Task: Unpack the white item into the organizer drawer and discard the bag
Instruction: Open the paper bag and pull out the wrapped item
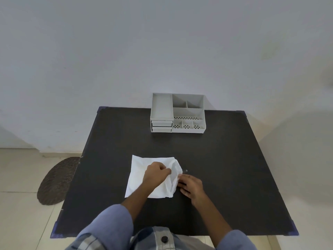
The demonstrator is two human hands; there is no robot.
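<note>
One wide-angle view looks forward and down from the person's head, standing at the near edge of a dark table [225, 168] and facing a pale wall [126, 51]. The two hands sit close below the lens near the table's middle, the grey organizer [187, 112] lies farther off at the table's far edge, and tiled floor [21, 177] shows at left

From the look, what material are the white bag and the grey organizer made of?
Bag: probably thin plastic film or paper, matte white; it creases sharply where the left hand grips it. Organizer: likely moulded plastic, smooth light grey, with rigid thin walls and punched holes.
</note>
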